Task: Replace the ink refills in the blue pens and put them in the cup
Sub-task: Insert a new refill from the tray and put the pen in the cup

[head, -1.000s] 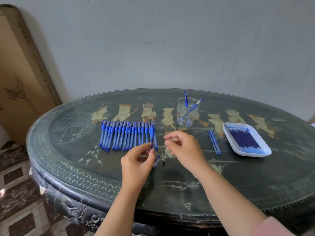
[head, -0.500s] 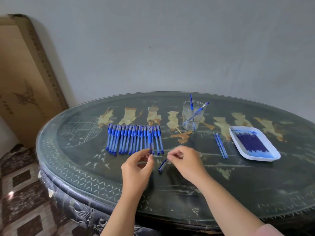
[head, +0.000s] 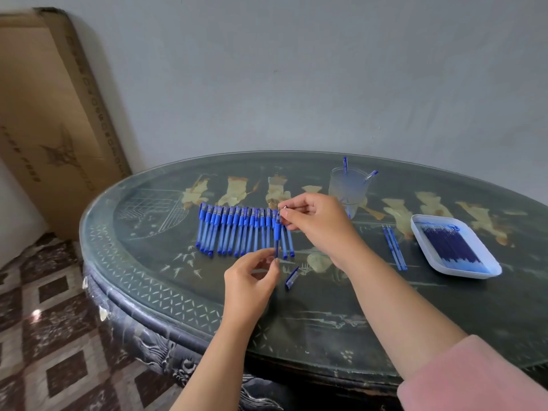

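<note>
My left hand [head: 252, 280] pinches the lower end of an uncapped blue pen [head: 277, 237] held upright over the table. My right hand [head: 317, 223] pinches the pen's metal tip at the top. Its blue cap [head: 292, 277] lies on the table just right of my left hand. Behind the held pen lies a row of several capped blue pens [head: 237, 229]. A clear cup [head: 350, 186] at the back holds two pens. A white tray [head: 486, 264] at the right holds several dark blue refills [head: 450, 244].
Two loose refills [head: 394, 247] lie between my right forearm and the tray. The dark oval table [head: 148, 253] has a glass top and a carved rim. A large cardboard box [head: 50, 120] leans on the wall at the left.
My right hand has risen from near the cap to the pen's top end. My left hand has tilted the pen upright. The view has shifted left.
</note>
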Action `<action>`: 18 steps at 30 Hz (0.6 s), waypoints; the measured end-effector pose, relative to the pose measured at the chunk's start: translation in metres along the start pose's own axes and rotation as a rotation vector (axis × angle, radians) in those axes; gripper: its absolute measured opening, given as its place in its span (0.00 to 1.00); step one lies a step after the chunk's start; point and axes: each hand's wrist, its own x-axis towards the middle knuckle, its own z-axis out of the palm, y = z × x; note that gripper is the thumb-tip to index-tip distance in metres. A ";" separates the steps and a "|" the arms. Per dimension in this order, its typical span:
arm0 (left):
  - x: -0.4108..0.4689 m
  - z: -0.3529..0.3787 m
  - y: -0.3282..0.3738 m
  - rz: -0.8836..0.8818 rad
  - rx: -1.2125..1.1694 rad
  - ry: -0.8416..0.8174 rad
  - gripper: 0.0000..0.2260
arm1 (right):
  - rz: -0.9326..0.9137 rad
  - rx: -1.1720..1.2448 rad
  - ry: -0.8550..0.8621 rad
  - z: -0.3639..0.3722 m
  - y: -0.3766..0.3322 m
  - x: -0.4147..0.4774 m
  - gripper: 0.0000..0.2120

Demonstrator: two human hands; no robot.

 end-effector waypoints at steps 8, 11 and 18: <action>-0.001 0.000 0.001 0.039 0.009 -0.008 0.08 | -0.016 0.012 0.011 -0.002 -0.001 0.001 0.04; -0.001 0.001 0.000 0.044 0.011 -0.006 0.08 | -0.033 0.004 0.011 -0.003 -0.003 0.002 0.04; 0.000 0.001 -0.002 0.061 0.020 -0.006 0.08 | 0.001 -0.169 -0.032 0.000 0.004 0.006 0.03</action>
